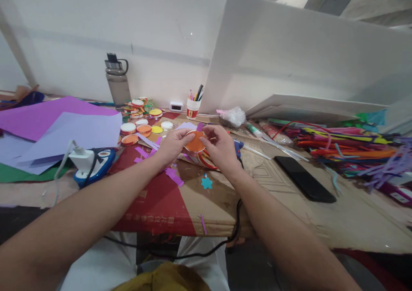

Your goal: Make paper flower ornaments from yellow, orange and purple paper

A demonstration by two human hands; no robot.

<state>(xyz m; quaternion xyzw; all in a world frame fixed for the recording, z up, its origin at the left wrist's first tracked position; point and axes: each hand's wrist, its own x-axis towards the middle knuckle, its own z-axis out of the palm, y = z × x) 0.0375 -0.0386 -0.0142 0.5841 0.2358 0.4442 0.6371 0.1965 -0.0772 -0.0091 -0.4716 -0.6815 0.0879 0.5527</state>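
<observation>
Both my hands meet over the cardboard sheet (277,183) on the table. My left hand (174,144) and my right hand (219,147) together pinch a round orange paper-covered lid (195,144), face toward me. A purple paper strip (200,127) sticks up at its top edge by my right fingers. Under my right hand lies another round lid (206,160) with a red and white rim. Purple paper scraps (174,176) and a small teal paper star (206,183) lie just below my hands.
Several coloured lids (141,117) sit behind my hands. Purple paper sheets (61,128) and a blue-white tape dispenser (92,164) are left. A water bottle (117,83), pen cup (193,106), glue gun (238,147), black phone (304,179) and pipe cleaners (350,145) lie around.
</observation>
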